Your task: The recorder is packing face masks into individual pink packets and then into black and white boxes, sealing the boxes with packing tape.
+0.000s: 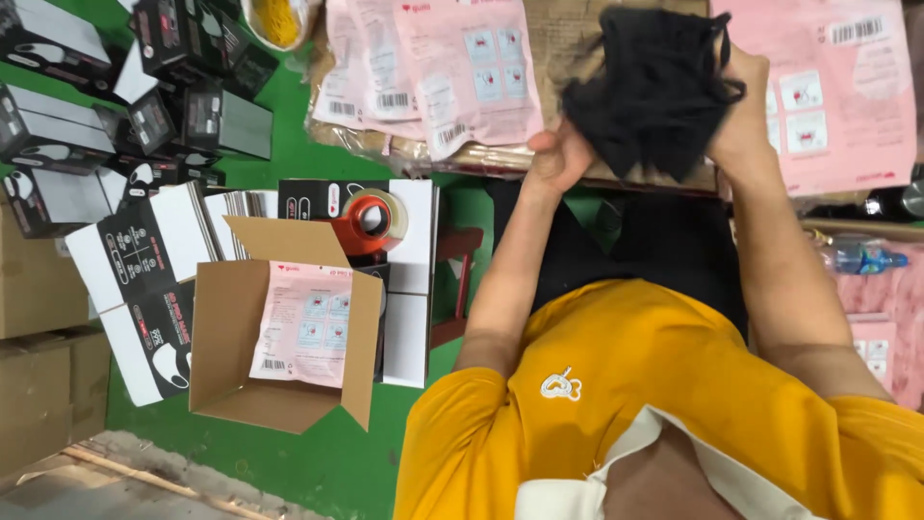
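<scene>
Above green floor (318,462), both hands' grip around black masks (654,91)

Bunched black masks (654,91), held aloft

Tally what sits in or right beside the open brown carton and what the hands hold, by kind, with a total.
Open brown carton: 1
Pink packet inside the carton: 1
Red tape dispenser: 1
Bundle of black masks, held by the left hand and the right hand: 1
Total: 4
</scene>
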